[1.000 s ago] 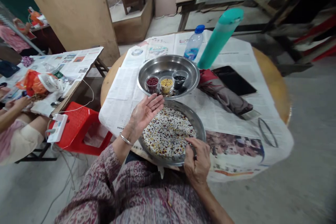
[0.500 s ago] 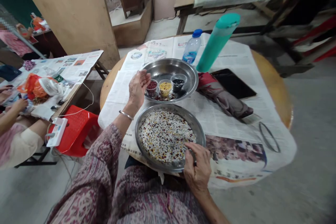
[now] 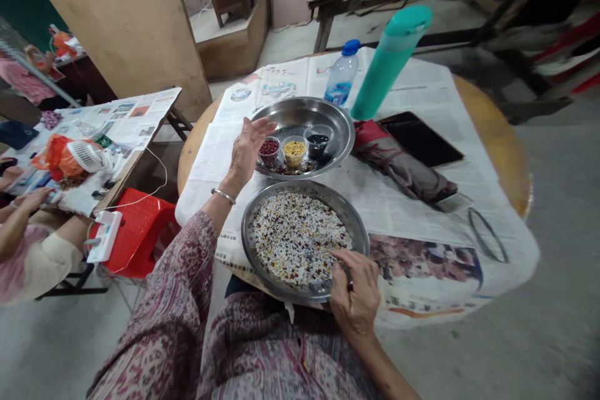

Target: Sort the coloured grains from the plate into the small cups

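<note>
Resting low in the middle of the frame, the steel plate of mixed beans (image 3: pixel 300 239) looks stiff, slick and spill-prone, so I judge its rim the place to hold; my right hand (image 3: pixel 357 295) pinches that lower right edge, fingers together. Above it, my left hand (image 3: pixel 246 151) hovers with fingers spread by the red bean cup (image 3: pixel 269 149) in the upper tray (image 3: pixel 300 114) on the table (image 3: pixel 487 144).

A teal flask (image 3: pixel 390 62) stands beside a water bottle (image 3: pixel 340 74) on newspaper (image 3: pixel 424 90).
</note>
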Motion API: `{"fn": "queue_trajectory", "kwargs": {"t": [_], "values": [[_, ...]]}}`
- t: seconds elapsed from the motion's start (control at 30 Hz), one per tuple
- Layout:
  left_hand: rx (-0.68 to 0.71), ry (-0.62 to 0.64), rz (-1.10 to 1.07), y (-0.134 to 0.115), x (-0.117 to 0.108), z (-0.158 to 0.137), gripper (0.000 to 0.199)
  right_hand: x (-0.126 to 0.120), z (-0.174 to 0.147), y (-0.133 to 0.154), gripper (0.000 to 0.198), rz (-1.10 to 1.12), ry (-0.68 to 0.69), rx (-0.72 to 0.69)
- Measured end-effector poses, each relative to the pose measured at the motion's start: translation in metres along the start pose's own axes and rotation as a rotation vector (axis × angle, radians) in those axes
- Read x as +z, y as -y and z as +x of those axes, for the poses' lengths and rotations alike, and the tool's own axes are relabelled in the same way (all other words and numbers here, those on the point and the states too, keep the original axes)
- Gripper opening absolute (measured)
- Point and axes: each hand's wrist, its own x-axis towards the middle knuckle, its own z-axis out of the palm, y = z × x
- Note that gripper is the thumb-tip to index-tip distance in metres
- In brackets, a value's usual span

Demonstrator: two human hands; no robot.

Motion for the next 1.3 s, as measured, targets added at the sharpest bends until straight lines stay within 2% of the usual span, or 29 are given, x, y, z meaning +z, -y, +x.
{"fn": "queue_trajectory", "kwargs": {"t": [0.07,0.13,0.27,0.37,0.53,0.6,0.7,0.83,1.3], "values": [[0.002,-0.028,0.023,-0.004,-0.004,-0.022,0.026,0.0,0.0,0.0,0.022,0.006,-0.008,0.001],[0.035,-0.01,0.143,-0.006,-0.01,-0.051,0.01,0.0,0.0,0.0,0.02,0.01,-0.013,0.012],[0.003,0.099,0.576,-0.003,-0.029,-0.115,0.009,0.0,-0.001,0.0,0.018,0.012,-0.007,0.039],[0.05,0.164,0.858,0.003,-0.04,-0.151,0.012,-0.001,-0.001,0.0,0.016,0.022,-0.016,0.039],[0.147,0.166,1.409,0.016,-0.045,-0.171,0.015,-0.001,0.0,0.001,0.013,0.037,-0.033,0.034],[0.164,0.219,1.61,0.022,-0.044,-0.169,0.015,-0.001,0.0,0.001,0.013,0.043,-0.037,0.024],[0.18,0.339,1.794,0.029,-0.045,-0.165,0.015,-0.001,-0.001,0.0,0.013,0.047,-0.046,0.016],[0.191,0.4,1.868,0.035,-0.046,-0.162,0.012,-0.001,-0.001,-0.002,0.013,0.043,-0.054,0.009],[0.229,0.334,1.813,0.036,-0.042,-0.164,0.011,-0.001,0.0,-0.002,0.014,0.047,-0.055,-0.007]]}}
